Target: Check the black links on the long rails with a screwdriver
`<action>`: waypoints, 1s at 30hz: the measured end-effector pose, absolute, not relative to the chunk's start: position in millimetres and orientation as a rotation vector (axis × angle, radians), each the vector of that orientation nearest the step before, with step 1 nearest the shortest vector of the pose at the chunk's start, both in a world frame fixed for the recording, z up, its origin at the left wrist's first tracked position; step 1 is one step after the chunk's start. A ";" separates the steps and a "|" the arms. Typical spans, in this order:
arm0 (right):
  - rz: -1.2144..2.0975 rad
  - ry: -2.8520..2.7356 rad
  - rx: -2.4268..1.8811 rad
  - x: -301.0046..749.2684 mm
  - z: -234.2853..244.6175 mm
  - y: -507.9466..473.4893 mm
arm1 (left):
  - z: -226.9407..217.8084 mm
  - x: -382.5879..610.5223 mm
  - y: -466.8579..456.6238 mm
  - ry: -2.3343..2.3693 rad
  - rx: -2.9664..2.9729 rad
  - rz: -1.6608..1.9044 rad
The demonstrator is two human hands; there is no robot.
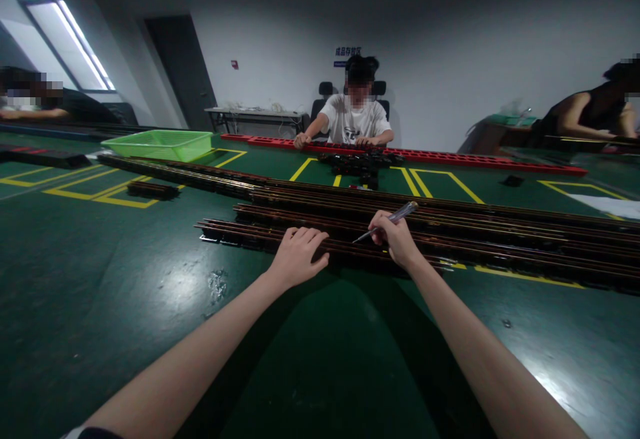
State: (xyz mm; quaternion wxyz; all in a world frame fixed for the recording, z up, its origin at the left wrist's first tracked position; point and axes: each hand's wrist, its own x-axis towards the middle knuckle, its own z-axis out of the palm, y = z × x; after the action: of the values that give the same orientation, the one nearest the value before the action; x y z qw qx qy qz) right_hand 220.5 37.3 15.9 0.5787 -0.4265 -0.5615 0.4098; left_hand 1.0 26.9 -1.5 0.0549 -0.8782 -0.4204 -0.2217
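Several long dark rails [450, 226] with coppery strips lie side by side across the green table [125, 306]. My left hand [299, 256] rests on the nearest rail with its fingers curled over the edge, gripping it. My right hand [395, 236] is closed in a pen grip on a thin screwdriver [387, 220] with a clear handle. The tool's tip points left and down, at the rail between my two hands.
A green plastic basket [159, 144] stands at the back left. A long red rail [415, 154] and a heap of small black parts [360, 162] lie before a seated person [353, 119] opposite. Other people sit at far left and far right. Yellow lines mark the table.
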 end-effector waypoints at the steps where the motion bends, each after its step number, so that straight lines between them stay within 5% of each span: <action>1: 0.955 -1.314 -1.000 220.4 16.2 37.1 | -1.3 1.0 26.8 -1.278 -2.666 -0.673; 30: 0.956 -1.314 -0.997 220.4 16.0 37.2 | -0.9 1.3 26.4 -1.269 -2.653 -0.683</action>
State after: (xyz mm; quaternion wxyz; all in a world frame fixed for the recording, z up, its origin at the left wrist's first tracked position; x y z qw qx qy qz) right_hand 220.4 37.2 16.0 0.5791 -0.4262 -0.5620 0.4089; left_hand 1.3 26.4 -0.9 0.0611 -0.8771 -0.4195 -0.2259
